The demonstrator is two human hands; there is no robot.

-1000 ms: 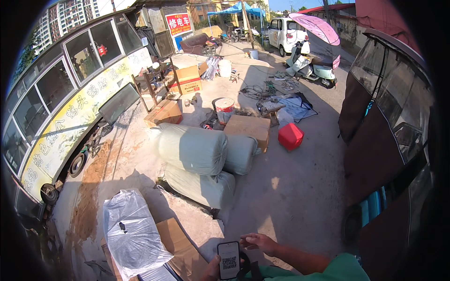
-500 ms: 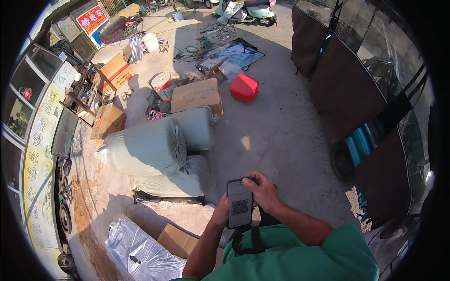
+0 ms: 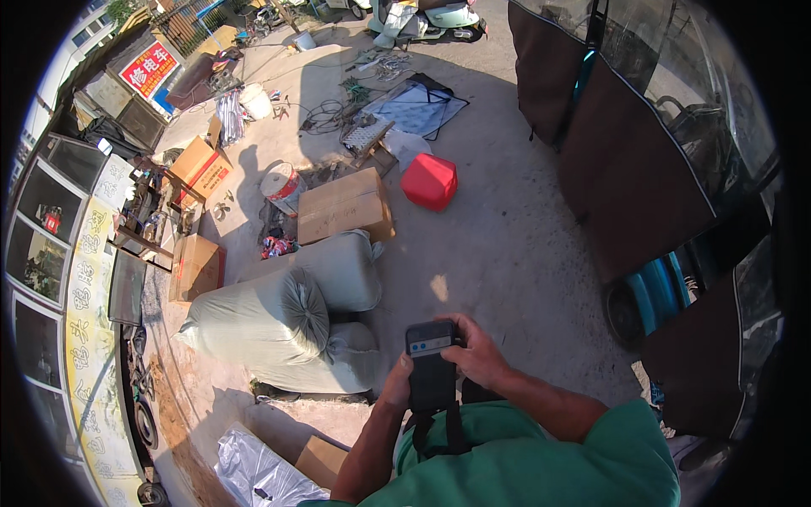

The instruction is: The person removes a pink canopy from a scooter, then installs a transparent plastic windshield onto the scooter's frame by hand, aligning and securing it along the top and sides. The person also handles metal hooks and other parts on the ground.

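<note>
The phone point(image 3: 432, 376) is upright between both hands, in front of the wearer's green shirt point(image 3: 541, 456). The left hand point(image 3: 396, 385) grips its left edge, thumb along the side. The right hand point(image 3: 480, 359) closes round the upper right, its thumb over the front; fingers behind the phone are hidden. Holding it up is done; the face is mostly dark, with a pale band of small blue marks near the top, and I cannot tell whether anything on it is complete.

Neither hand touches anything else. Lower left lies a plastic-covered item point(image 3: 263, 465) beside flat cardboard point(image 3: 321, 460). Beyond are stacked pale green bundles point(image 3: 253, 317), then a brown carton point(image 3: 342, 207) and a red container point(image 3: 429, 182), with a mint scooter point(image 3: 439, 19) well apart at the far edge.
</note>
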